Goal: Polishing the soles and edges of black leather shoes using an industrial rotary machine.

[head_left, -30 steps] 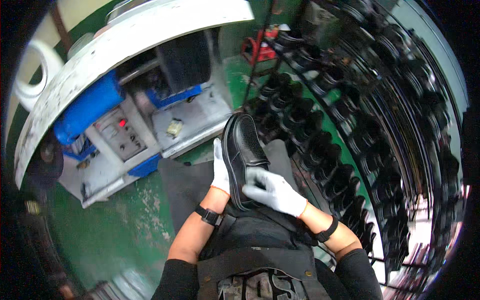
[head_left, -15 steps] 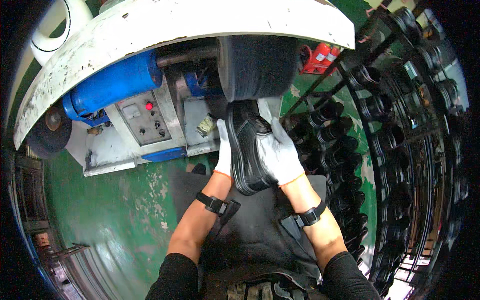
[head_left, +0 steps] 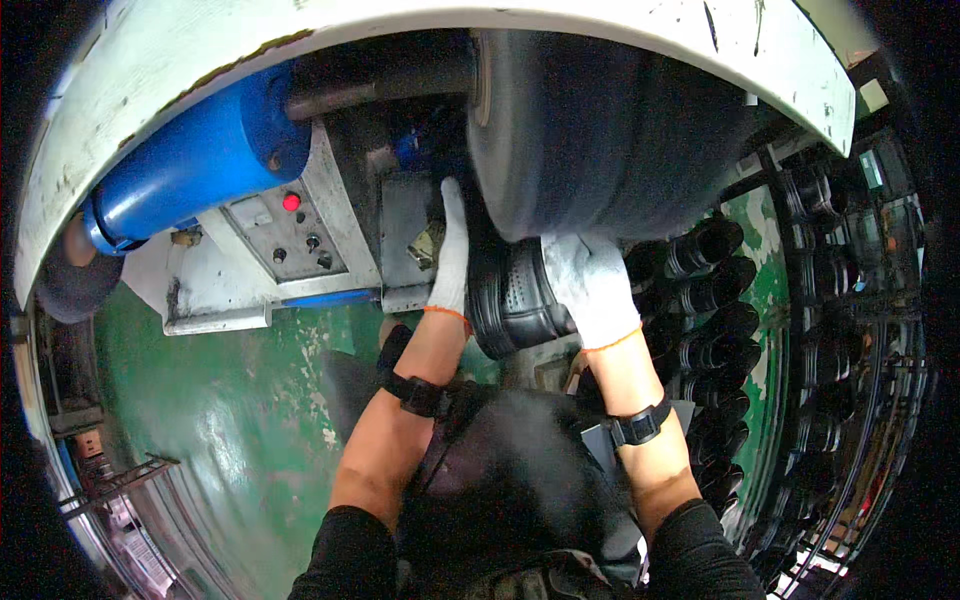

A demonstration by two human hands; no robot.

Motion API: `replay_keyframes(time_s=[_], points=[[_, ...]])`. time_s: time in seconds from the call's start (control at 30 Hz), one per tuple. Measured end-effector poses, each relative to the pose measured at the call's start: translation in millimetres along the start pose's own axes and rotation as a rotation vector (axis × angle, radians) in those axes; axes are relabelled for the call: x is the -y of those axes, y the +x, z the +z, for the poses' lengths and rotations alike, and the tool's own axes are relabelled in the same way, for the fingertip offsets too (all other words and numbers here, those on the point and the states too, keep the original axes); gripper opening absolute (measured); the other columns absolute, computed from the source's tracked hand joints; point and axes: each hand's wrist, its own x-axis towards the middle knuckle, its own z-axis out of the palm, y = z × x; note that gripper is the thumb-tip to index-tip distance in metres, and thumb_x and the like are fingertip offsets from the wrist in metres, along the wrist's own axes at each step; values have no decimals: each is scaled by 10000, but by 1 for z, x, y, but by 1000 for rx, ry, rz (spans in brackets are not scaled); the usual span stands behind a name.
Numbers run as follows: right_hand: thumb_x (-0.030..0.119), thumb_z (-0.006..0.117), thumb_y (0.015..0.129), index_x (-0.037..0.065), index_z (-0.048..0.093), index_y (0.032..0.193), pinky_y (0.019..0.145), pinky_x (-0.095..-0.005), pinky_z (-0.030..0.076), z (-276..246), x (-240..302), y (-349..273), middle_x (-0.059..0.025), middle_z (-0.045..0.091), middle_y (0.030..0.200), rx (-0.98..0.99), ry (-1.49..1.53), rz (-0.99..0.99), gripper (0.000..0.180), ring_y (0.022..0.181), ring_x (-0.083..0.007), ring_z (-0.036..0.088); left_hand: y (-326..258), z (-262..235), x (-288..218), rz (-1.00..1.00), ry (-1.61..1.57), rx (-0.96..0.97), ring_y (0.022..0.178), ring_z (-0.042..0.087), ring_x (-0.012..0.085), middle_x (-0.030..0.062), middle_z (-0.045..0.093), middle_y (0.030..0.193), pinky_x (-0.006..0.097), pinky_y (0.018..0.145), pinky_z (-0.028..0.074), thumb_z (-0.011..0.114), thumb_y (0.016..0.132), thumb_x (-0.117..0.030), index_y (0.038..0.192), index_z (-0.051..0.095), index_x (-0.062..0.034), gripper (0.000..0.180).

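A black shoe (head_left: 512, 300) is held sole toward me, its front end tucked under a big dark grey wheel (head_left: 600, 130) of a machine. My left hand (head_left: 450, 250), in a white glove, grips the shoe's left side. My right hand (head_left: 590, 285), also gloved in white, grips its right side. Both wrists carry black bands. The shoe's toe is hidden behind the wheel.
The machine has a white curved hood (head_left: 300, 40), a blue cylinder (head_left: 200, 165) and a grey control panel (head_left: 285, 235) with a red button. A rack of several black shoes (head_left: 720, 300) stands to the right. The floor (head_left: 230, 420) is green.
Both hands carried the shoe up and forward from in front of my body to under the machine's wheel. My view moved much closer to the machine.
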Motion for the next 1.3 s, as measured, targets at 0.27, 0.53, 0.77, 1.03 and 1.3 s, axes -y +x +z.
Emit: replay_keyframes(time_s=[0.27,0.53,0.77,1.03,1.3], points=[[181,507,920,34,621,1126,944,-369,456,-18,-2,12,-160,642,1152,-8,12,10,278,1066,-277,601,38,-33,-18,125,142,-178,1223,550,244,124,521,1393,342,1034,445,450,991,-543,1456,393,-28,696],[134,534,857,24,628,1101,938,-411,464,-29,5,10,-174,643,1131,33,-100,54,283,1045,-312,608,11,-1,-13,23,51,-254,1214,540,215,80,521,1384,326,1030,433,481,1001,-486,1441,413,-45,626],[93,558,801,16,634,1078,933,-448,471,-44,29,20,-187,645,1113,194,-180,99,297,1026,-342,615,14,-29,3,202,157,-255,1075,588,216,80,602,1214,333,944,484,529,953,-533,1294,544,-47,594],[84,547,844,7,617,1117,988,-459,449,-32,21,27,-210,623,1157,-156,-136,-51,292,1084,-387,581,6,-13,-9,142,329,-292,1158,583,232,72,567,1340,339,980,474,458,968,-596,1411,476,-52,702],[36,530,875,3,595,1172,1047,-436,420,-24,13,31,-221,598,1226,40,73,27,306,1163,-394,541,11,-45,-16,109,409,-155,1379,370,196,71,357,1535,308,1132,295,371,1009,-569,1513,302,-33,739]])
